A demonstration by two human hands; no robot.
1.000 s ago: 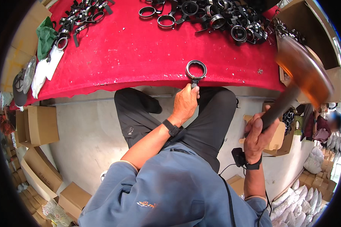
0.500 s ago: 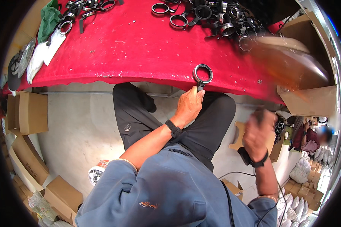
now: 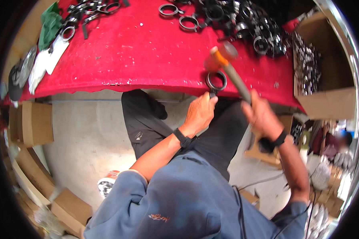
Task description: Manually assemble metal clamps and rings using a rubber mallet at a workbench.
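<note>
My left hand (image 3: 200,110) is closed around the short dark stem of a ring-shaped metal part (image 3: 225,81), black with a silvery rim. The ring points away from me, over the front edge of the red-covered table (image 3: 139,59). My right hand (image 3: 264,118) grips the grey handle of a mallet (image 3: 237,81). Its head, blurred by motion, has an orange middle and hangs just beyond and above the ring. Whether the head touches the ring, I cannot tell.
Many similar rings (image 3: 188,23) lie heaped at the far right, with a smaller pile (image 3: 92,8) at the far left. An open carton (image 3: 327,101) holding metal parts stands on the right. White sheets (image 3: 38,73) and a green cloth (image 3: 50,24) lie left. Cardboard boxes (image 3: 38,123) line the floor.
My right hand has moved up and inward from the right, bringing the mallet from above the carton to the ring. The left hand still holds the ring in nearly the same place.
</note>
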